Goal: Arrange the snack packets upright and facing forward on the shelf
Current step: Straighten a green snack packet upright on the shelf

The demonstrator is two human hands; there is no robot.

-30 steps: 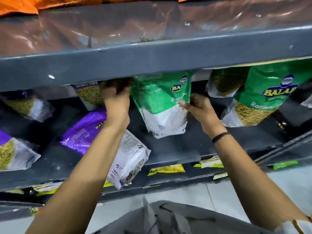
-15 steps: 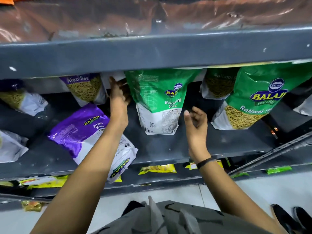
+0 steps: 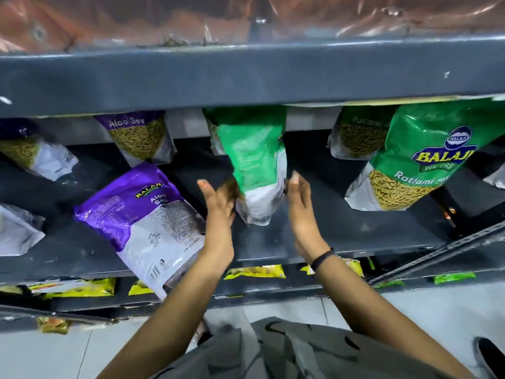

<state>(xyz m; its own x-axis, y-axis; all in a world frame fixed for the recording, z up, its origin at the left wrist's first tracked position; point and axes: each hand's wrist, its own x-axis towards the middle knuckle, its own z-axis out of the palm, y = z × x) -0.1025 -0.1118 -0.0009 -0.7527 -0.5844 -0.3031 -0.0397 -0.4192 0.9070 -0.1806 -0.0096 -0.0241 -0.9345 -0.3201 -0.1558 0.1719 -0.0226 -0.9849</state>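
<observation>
There, my two hands flanked the green packet (image 3: 252, 170) in the middle of the dark shelf (image 3: 341, 222). It stood on its white bottom end, blurred, turned so that a narrow face came towards me, its top hidden behind the shelf edge above (image 3: 246, 80). My left hand (image 3: 218, 214) lay against its lower left side, fingers straight and held together, thumb tip raised. My right hand (image 3: 302, 212) stood just beside its right edge, flat and open, fingers together and pointing up; whether it touched the packet I could not tell. Neither hand had closed round anything. A black band (image 3: 322, 259) circled my right wrist.

To the left a purple Aloo Sev packet (image 3: 142, 214) lay flat and slanted, its lower corner hanging past the shelf's front lip. Behind it another Aloo Sev packet (image 3: 138, 138) stood upright by the back wall. On the right a large green Ratlami packet (image 3: 415, 157) leaned with its front showing, and a smaller one (image 3: 358, 135) stood behind it. Yellow packets (image 3: 254, 272) lay on the level beneath.
</observation>
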